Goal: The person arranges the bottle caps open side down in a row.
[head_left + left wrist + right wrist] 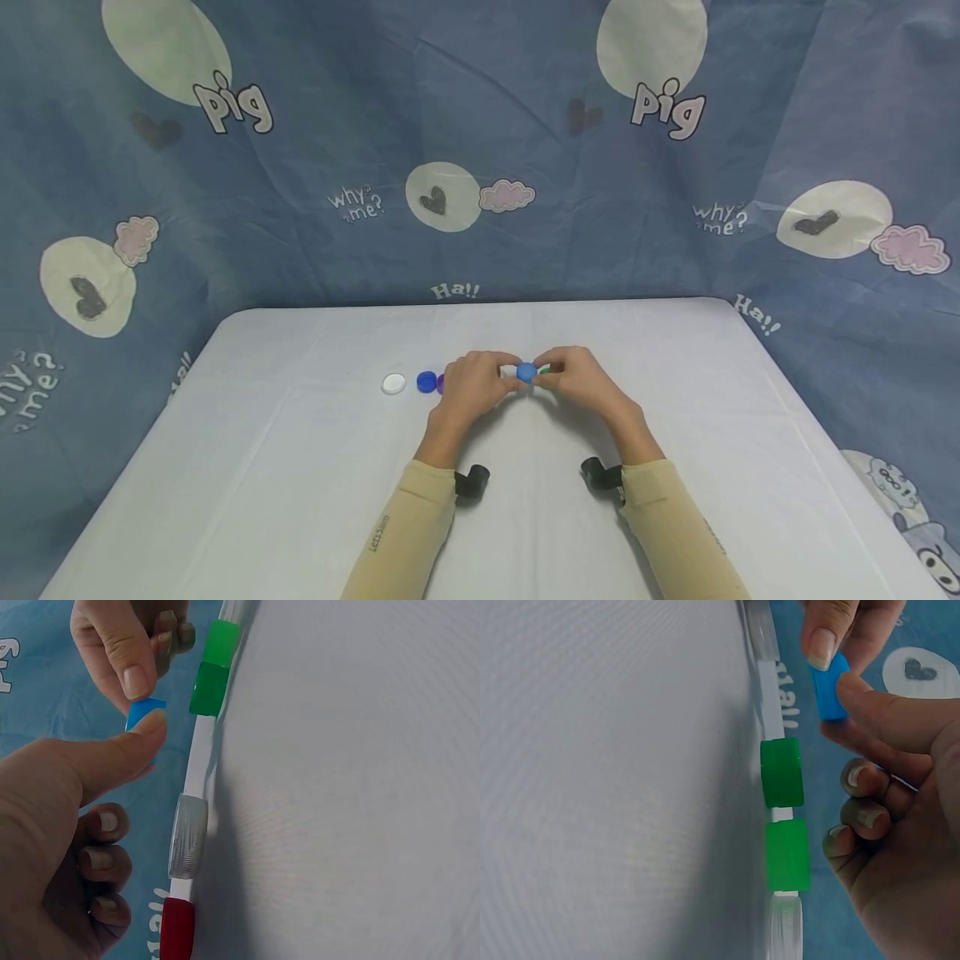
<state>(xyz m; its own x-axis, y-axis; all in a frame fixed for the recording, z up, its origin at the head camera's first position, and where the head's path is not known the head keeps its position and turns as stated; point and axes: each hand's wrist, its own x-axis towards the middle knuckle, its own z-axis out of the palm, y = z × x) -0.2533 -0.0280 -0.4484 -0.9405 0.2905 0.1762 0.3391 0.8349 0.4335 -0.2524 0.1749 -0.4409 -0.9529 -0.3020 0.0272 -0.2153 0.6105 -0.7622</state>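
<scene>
A light blue bottle cap (527,372) is held above the white table between my two hands. From the left, my left hand (471,385) pinches it between thumb and finger. My right hand (581,379) pinches the opposite side the same way. Up close in the right wrist view, the blue cap (829,694) stands on edge between both thumbs and the fingers behind. Below it on the table are a dark green cap (781,772) and a lighter green cap (788,855). A clear ridged cap (188,836) and a red cap (178,930) lie under my left hand.
Left of my hands, a white cap (393,383), a dark blue cap (427,382) and a partly hidden purple cap (440,383) continue the row. Another clear cap (787,926) lies beyond the green ones. A printed blue cloth (480,258) hangs behind the white table (300,500).
</scene>
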